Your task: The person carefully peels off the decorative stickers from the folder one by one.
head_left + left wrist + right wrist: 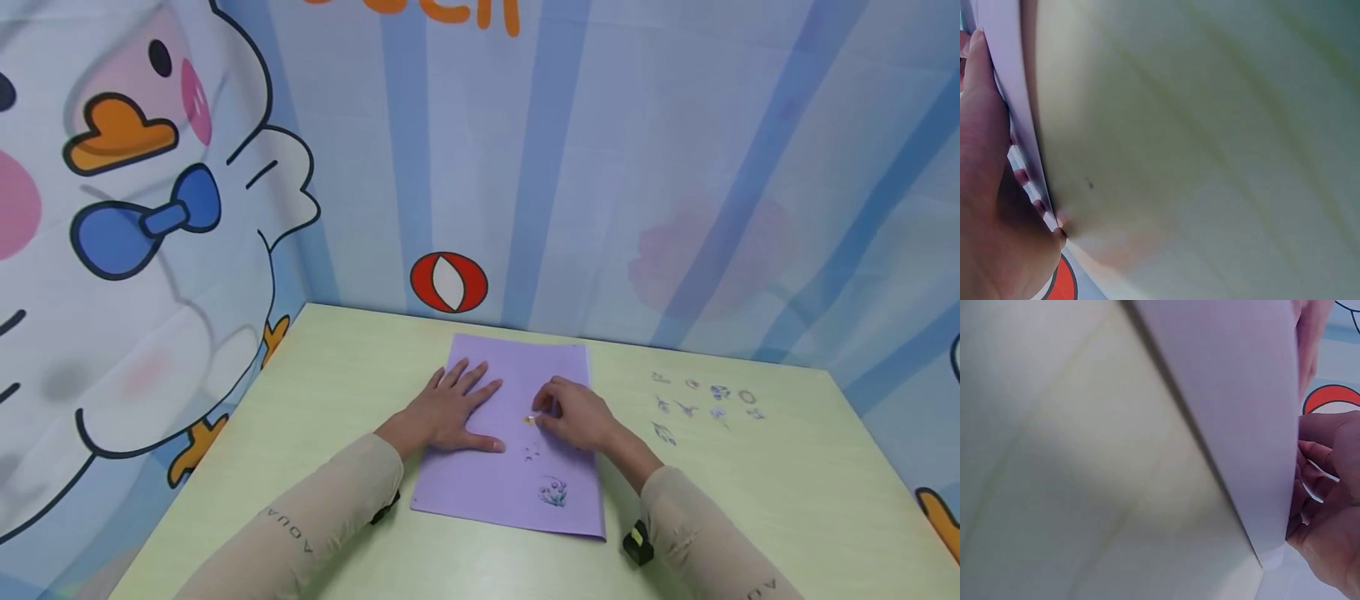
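A purple sheet point(480, 492), looking like a thin pad or folder, lies flat on the table. My left hand point(453, 412) rests palm down on its left side, fingers spread. Over the right half, my right hand point(577, 415) has curled fingers and pinches a small yellow-and-white sticker point(529, 420) at its fingertips, close over the sheet. Just below that sits a faint cluster of small purple marks point(532, 452). Nearer the front is a purple flower sticker with green leaves point(553, 492). In the right wrist view, the curled fingers point(1316, 481) show beyond the sheet's edge.
Several small clear stickers with purplish drawings, among them a ring-shaped one point(747, 397), lie in rows on the pale yellow table point(810, 483) to the right. A printed cloth backdrop point(600, 167) stands along the table's back edge, with a large cartoon duck at left.
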Available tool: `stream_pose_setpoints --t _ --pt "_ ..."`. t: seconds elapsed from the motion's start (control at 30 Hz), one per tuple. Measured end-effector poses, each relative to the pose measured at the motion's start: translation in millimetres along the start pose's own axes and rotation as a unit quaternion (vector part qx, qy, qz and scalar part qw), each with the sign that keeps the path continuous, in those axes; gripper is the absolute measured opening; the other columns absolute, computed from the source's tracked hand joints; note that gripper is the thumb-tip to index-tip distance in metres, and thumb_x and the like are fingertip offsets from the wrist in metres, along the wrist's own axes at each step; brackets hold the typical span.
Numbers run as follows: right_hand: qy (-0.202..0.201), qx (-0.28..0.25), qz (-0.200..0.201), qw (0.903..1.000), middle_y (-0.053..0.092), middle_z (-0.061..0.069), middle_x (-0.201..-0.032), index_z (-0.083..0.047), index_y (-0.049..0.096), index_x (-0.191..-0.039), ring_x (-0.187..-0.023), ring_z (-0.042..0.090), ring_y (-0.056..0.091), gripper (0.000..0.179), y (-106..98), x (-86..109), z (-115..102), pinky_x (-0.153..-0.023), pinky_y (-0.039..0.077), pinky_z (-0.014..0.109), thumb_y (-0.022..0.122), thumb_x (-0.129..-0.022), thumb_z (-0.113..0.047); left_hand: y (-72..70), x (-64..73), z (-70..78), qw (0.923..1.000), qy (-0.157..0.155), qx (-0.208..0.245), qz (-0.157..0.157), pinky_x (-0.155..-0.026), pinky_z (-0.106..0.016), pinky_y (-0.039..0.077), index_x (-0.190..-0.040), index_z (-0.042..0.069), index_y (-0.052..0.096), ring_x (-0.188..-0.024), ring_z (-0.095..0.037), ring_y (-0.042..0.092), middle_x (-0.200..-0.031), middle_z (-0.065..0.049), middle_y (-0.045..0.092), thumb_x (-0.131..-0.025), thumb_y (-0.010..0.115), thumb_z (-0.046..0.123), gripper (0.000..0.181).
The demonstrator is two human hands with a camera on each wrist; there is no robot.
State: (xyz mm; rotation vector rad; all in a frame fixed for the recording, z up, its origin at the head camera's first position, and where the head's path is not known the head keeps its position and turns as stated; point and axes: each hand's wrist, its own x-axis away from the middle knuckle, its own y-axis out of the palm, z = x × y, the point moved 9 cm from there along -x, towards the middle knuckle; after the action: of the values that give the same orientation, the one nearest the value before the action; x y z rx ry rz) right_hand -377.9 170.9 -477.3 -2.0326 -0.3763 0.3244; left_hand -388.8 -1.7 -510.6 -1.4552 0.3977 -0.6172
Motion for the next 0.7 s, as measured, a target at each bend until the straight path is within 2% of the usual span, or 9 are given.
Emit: stream_pose_setpoints --t 0.4,0.7 --pt "0.054 -0.060 -0.032 0.9962 0.065 -0.002 -0.089 -0.012 0.071 -0.099 -0.080 0.016 0.058 0.007 1 -3.1 9 -0.074 0.050 0.034 0.076 -0.094 -0.012 -0.4 1.4 0.6 1.0000 -0.002 0.004 -0.005 -0.128 -0.063 0.013 -0.171 0.030 0.020 -0.163 -0.038 0.004 -0.179 -0.006 0.009 -0.086 0.047 0.092 0.109" --pt "0.059 -0.057 -0.027 0.9963 0.066 -0.004 -0.086 -0.013 0.072 -0.095 -0.078 0.015 0.058 0.005 3 -5.2 12 -0.073 0.048 0.034 0.072 -0.099 -0.014 -1.4 1.8 1.0 0.9999 -0.001 0.009 -0.008 -0.128 -0.063 0.012 -0.172 0.029 0.020 -0.163 -0.038 0.003 -0.179 -0.006 0.008 -0.087 0.048 0.091 0.109"
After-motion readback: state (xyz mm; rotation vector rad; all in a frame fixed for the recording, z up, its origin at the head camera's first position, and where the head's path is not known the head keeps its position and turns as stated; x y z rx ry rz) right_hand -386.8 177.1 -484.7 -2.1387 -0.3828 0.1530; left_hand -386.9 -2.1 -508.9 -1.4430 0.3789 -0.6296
